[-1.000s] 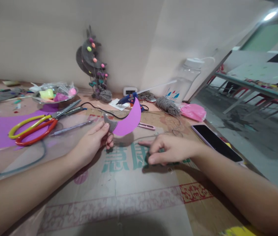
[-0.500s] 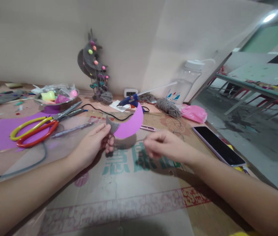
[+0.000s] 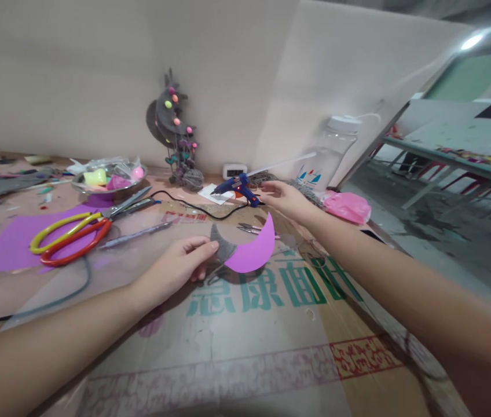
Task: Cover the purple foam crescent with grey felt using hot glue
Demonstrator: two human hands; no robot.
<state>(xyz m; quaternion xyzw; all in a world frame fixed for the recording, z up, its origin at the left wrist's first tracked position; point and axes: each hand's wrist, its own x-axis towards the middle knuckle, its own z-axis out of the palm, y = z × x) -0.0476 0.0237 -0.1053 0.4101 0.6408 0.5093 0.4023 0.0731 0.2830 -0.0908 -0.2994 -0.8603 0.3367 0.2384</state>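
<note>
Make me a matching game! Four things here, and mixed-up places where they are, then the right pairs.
1. flat purple crescent, grey at one end
2. blue pistol-shaped glue gun
3. metal scissors with yellow and red handles
4. clear bottle with white lid

A. just beside the right hand
B. standing near the crumpled pink bag
C. held by the left hand
D. partly over the flat purple sheet

Pairs: 1-C, 2-A, 3-D, 4-B
</note>
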